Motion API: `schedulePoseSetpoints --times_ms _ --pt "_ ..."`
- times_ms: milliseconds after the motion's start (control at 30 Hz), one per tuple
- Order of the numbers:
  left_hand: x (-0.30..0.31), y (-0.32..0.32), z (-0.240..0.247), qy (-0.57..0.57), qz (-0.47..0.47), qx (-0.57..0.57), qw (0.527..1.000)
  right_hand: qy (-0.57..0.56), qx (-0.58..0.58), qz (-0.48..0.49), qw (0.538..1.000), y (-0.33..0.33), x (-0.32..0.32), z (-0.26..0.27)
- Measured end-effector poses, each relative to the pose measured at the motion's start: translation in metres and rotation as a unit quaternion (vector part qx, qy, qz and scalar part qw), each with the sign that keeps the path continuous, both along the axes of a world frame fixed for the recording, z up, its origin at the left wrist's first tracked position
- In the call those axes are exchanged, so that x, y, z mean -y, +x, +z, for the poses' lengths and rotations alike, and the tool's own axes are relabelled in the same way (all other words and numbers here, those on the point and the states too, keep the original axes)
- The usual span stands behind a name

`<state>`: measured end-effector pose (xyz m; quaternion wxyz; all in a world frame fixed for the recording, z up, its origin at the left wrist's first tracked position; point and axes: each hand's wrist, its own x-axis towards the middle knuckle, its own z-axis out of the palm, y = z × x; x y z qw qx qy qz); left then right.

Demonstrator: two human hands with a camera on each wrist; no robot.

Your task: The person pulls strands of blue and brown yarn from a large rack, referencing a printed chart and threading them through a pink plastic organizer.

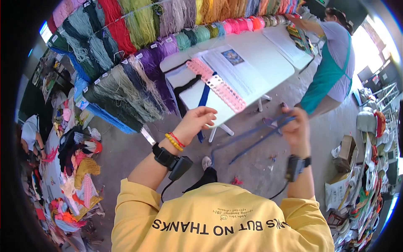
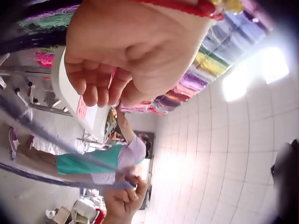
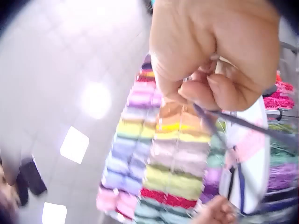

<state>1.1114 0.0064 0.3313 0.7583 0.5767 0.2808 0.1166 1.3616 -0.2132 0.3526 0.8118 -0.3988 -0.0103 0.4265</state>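
Observation:
My right hand (image 1: 296, 128) pinches blue yarn (image 1: 252, 135) between thumb and fingers, off the table's front edge. Two strands trail from it toward the left, blurred. The left hand (image 1: 197, 122) hangs with loosely bent fingers near the table's front corner, holding nothing. Just beyond it, a pink strip with rows of holes (image 1: 216, 84) lies across the white table (image 1: 268, 80). Black yarn (image 1: 187, 85) and a dark blue length (image 1: 205, 95) run from the strip over the table edge. In the right wrist view, the blue yarn (image 3: 243, 122) leaves the right fingertips.
Hanks of many-coloured yarn (image 1: 168, 19) hang on a rack behind and left of the table. Printed sheets (image 1: 239, 69) lie on it. At the right stands a person in a teal apron (image 1: 331, 75). Piles of yarn (image 1: 79, 180) fill the left side; a cardboard box (image 1: 346, 153) stands right.

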Motion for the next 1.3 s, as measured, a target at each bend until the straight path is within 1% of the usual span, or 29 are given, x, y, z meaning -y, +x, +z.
schedulePoseSetpoints --times_ms 33,100,133,200,233,267,300,333,367,400,500,533,633,667,700,733,767,800,867,900,933,1000,1033,1100,1200,1300 --pt "-0.018 0.005 -0.003 -0.027 0.031 -0.004 0.999 0.039 0.076 -0.039 0.996 0.028 -0.001 0.016" --pt "-0.049 0.017 -0.012 -0.101 0.083 0.031 0.991 0.102 0.169 -0.144 0.970 0.058 -0.018 0.060" --pt "-0.063 0.023 -0.014 -0.135 0.103 0.044 0.985 0.070 0.224 -0.147 0.961 0.063 -0.038 0.072" --pt "-0.087 0.038 -0.021 -0.143 0.126 0.052 0.980 0.012 0.328 -0.156 0.932 0.056 -0.082 0.084" --pt "-0.098 0.044 -0.024 -0.120 0.146 0.046 0.981 -0.004 0.395 -0.108 0.912 0.041 -0.105 0.083" --pt "-0.108 0.050 -0.028 -0.098 0.165 0.038 0.981 -0.059 0.420 -0.047 0.904 0.032 -0.124 0.075" --pt "-0.118 0.053 -0.031 -0.091 0.183 0.026 0.979 -0.058 0.436 0.006 0.898 0.028 -0.144 0.060" --pt "-0.129 0.056 -0.031 -0.083 0.204 0.016 0.975 -0.072 0.421 0.049 0.903 0.019 -0.161 0.052" --pt "-0.140 0.058 -0.032 -0.075 0.226 0.007 0.971 -0.094 0.443 0.101 0.886 0.019 -0.176 0.040" --pt "-0.149 0.061 -0.032 -0.067 0.225 -0.009 0.972 -0.098 0.430 0.142 0.886 0.013 -0.190 0.039" --pt "-0.169 0.074 -0.033 -0.046 0.226 -0.063 0.971 -0.073 0.454 0.197 0.866 0.012 -0.239 0.017" --pt "-0.174 0.078 -0.038 -0.055 0.228 -0.064 0.970 -0.071 0.466 0.214 0.856 0.014 -0.255 0.008" --pt "-0.182 0.089 -0.038 -0.014 0.241 -0.106 0.965 -0.073 0.485 0.267 0.830 0.012 -0.299 -0.020" --pt "-0.184 0.092 -0.038 0.002 0.247 -0.122 0.961 -0.091 0.506 0.289 0.808 0.012 -0.308 -0.033" --pt "-0.184 0.095 -0.038 0.016 0.253 -0.139 0.957 -0.109 0.526 0.311 0.784 0.010 -0.314 -0.046" --pt "-0.184 0.098 -0.038 0.016 0.266 -0.126 0.956 -0.125 0.548 0.332 0.758 0.009 -0.320 -0.057" --pt "-0.183 0.102 -0.038 0.016 0.278 -0.114 0.954 -0.134 0.558 0.341 0.744 0.005 -0.319 -0.063" --pt "-0.182 0.105 -0.037 0.016 0.290 -0.101 0.951 -0.126 0.566 0.351 0.736 0.003 -0.318 -0.063" --pt "-0.192 0.113 -0.051 0.091 0.304 -0.135 0.939 -0.110 0.578 0.364 0.722 0.003 -0.316 -0.061" --pt "-0.195 0.117 -0.057 0.126 0.297 -0.141 0.936 -0.097 0.604 0.367 0.701 0.003 -0.316 -0.061" --pt "-0.199 0.119 -0.064 0.160 0.290 -0.146 0.932 -0.099 0.582 0.387 0.708 0.005 -0.318 -0.060" --pt "-0.187 0.116 -0.043 0.041 0.285 -0.092 0.953 -0.107 0.538 0.429 0.718 0.009 -0.321 -0.050" --pt "-0.180 0.114 -0.034 -0.020 0.280 -0.064 0.958 -0.090 0.573 0.399 0.711 0.011 -0.325 -0.048" --pt "-0.173 0.109 -0.033 -0.011 0.276 -0.051 0.960 -0.053 0.637 0.338 0.691 0.013 -0.335 -0.045" --pt "-0.158 0.105 -0.037 -0.018 0.286 -0.017 0.958 -0.057 0.676 0.331 0.656 0.004 -0.339 -0.034" --pt "-0.154 0.101 -0.038 -0.017 0.281 0.024 0.959 0.003 0.776 0.276 0.568 -0.001 -0.344 -0.044"
